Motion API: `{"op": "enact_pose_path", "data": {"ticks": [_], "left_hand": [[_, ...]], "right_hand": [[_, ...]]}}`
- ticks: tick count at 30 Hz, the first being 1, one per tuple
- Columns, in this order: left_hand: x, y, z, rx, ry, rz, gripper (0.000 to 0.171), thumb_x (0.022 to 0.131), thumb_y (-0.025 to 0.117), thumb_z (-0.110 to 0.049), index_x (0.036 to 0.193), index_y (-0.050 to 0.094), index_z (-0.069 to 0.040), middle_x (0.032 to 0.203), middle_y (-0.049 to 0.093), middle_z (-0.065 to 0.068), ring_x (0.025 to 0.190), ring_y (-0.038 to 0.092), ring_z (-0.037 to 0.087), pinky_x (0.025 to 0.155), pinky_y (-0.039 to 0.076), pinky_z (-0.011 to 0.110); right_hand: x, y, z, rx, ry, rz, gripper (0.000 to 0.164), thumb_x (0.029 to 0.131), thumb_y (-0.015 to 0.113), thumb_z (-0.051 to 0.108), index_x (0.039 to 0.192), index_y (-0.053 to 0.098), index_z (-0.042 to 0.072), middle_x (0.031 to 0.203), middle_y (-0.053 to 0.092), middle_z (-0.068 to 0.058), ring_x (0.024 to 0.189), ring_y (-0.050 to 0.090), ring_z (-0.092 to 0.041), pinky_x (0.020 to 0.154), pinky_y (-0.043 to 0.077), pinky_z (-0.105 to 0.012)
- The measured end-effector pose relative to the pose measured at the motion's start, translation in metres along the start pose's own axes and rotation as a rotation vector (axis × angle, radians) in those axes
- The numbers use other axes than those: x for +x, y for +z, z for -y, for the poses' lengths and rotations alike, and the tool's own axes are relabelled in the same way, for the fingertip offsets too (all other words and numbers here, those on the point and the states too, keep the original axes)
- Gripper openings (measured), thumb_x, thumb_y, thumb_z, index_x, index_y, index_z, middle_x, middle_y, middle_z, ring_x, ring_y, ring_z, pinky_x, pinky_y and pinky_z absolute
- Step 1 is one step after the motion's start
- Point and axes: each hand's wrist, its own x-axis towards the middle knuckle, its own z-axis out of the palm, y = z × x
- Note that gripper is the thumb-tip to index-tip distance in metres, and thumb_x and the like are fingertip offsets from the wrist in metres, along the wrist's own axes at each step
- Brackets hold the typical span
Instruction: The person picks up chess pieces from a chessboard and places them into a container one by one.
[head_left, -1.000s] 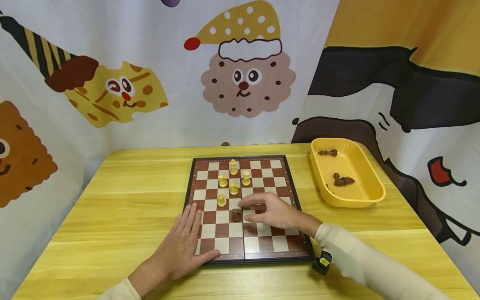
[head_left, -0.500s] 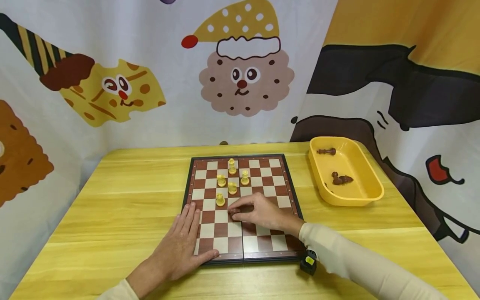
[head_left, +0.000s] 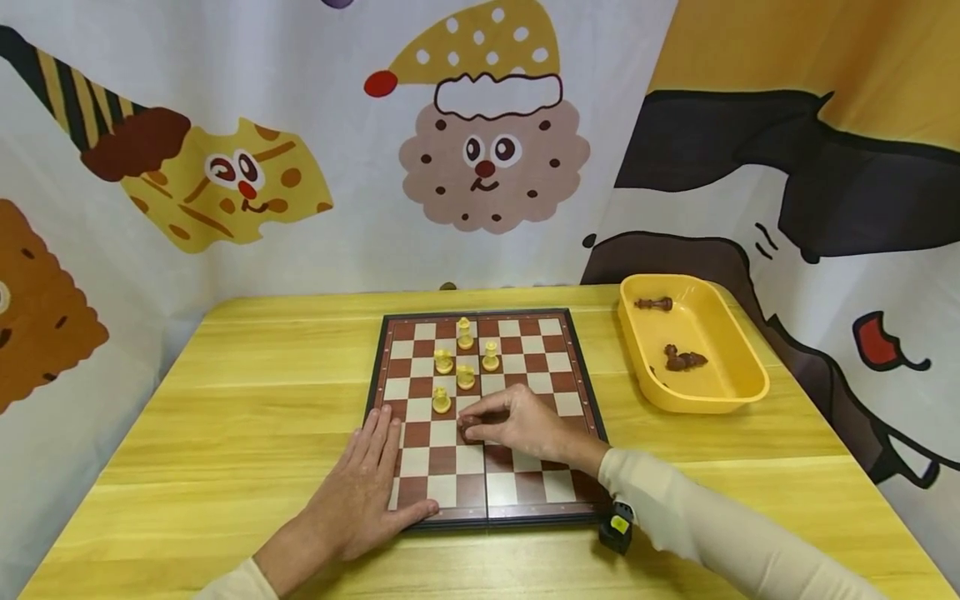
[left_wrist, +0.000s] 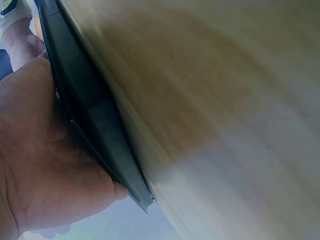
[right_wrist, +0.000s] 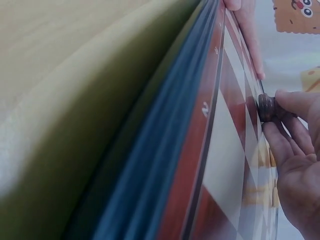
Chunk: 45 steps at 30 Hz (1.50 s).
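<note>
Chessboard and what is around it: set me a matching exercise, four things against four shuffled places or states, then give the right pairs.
1. Left hand
2. Yellow tray
3. Right hand
4. Pale yellow pieces

A. Pinches a dark brown piece
B. Stand upright on the chessboard
C. Rests at the chessboard's near left corner
D. On the table, right of the chessboard

Pairs: 1-C; 2-D; 3-A; 4-B.

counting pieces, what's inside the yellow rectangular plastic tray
In the tray, one brown chess piece lies at the far end; more brown pieces cluster nearer. Brown bits peek past the left wall, which hides the rest.
</note>
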Motion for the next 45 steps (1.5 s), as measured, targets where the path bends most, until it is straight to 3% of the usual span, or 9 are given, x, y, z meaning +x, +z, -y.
{"op": "enact_pose_path", "data": {"ticks": [7, 12, 16, 23, 31, 36, 45], "left_hand": [[-0.001, 0.002, 0.000, 0.000, 0.008, -0.026, 0.114, 0.091, 0.041, -0.081, 0.157, 0.020, 0.009, 0.164, 0.010, 0.028, 0.151, 0.009, 0.042, 0.120, 0.016, 0.053], [-0.002, 0.002, 0.000, -0.002, 0.004, -0.019, 0.114, 0.091, 0.040, -0.081, 0.158, 0.020, 0.009, 0.164, 0.009, 0.028, 0.151, 0.008, 0.042, 0.120, 0.015, 0.053], [-0.001, 0.000, 0.000, 0.001, 0.011, -0.020, 0.113, 0.092, 0.042, -0.080, 0.157, 0.022, 0.010, 0.164, 0.012, 0.029, 0.151, 0.011, 0.043, 0.119, 0.018, 0.054], [-0.002, -0.004, 0.001, 0.036, 0.022, -0.018, 0.113, 0.092, 0.040, -0.081, 0.156, 0.024, 0.011, 0.163, 0.015, 0.031, 0.150, 0.014, 0.044, 0.119, 0.020, 0.054], [0.000, -0.002, 0.001, 0.025, 0.026, -0.014, 0.114, 0.091, 0.041, -0.081, 0.156, 0.024, 0.011, 0.163, 0.015, 0.031, 0.150, 0.013, 0.044, 0.119, 0.020, 0.055], [0.000, 0.000, 0.000, 0.012, 0.022, -0.019, 0.114, 0.091, 0.042, -0.081, 0.156, 0.023, 0.010, 0.163, 0.015, 0.031, 0.151, 0.012, 0.044, 0.119, 0.019, 0.055], [-0.002, 0.002, 0.001, 0.012, 0.031, -0.035, 0.113, 0.092, 0.044, -0.079, 0.156, 0.024, 0.012, 0.163, 0.014, 0.031, 0.150, 0.012, 0.045, 0.119, 0.020, 0.056]], "right_hand": [[-0.004, -0.002, 0.001, 0.043, 0.002, -0.003, 0.023, 0.090, 0.079, 0.010, 0.112, 0.078, 0.004, 0.110, 0.076, -0.002, 0.099, 0.071, -0.014, 0.085, 0.057, -0.029], [-0.004, -0.009, 0.006, 0.045, -0.022, -0.060, 0.023, 0.090, 0.080, 0.011, 0.112, 0.078, 0.002, 0.108, 0.076, -0.002, 0.097, 0.072, -0.017, 0.081, 0.059, -0.031], [-0.005, -0.021, 0.010, 0.036, -0.043, -0.095, 0.023, 0.090, 0.080, 0.012, 0.112, 0.079, 0.003, 0.108, 0.076, -0.001, 0.096, 0.072, -0.018, 0.079, 0.060, -0.032], [-0.021, -0.051, 0.007, 0.020, -0.026, -0.176, 0.026, 0.090, 0.080, 0.011, 0.113, 0.077, -0.002, 0.105, 0.076, -0.009, 0.092, 0.073, -0.021, 0.075, 0.061, -0.034], [-0.039, -0.085, 0.001, -0.029, -0.015, -0.280, 0.028, 0.089, 0.080, 0.009, 0.114, 0.076, -0.002, 0.106, 0.076, -0.011, 0.092, 0.073, -0.022, 0.074, 0.060, -0.029], [-0.047, -0.097, -0.001, -0.074, -0.021, -0.317, 0.029, 0.089, 0.081, 0.011, 0.114, 0.076, -0.002, 0.103, 0.076, -0.009, 0.094, 0.073, -0.022, 0.074, 0.060, -0.028], [-0.058, -0.107, -0.005, -0.103, 0.009, -0.326, 0.029, 0.091, 0.078, 0.009, 0.118, 0.075, -0.003, 0.113, 0.073, -0.013, 0.103, 0.071, -0.031, 0.077, 0.059, -0.028]]}}
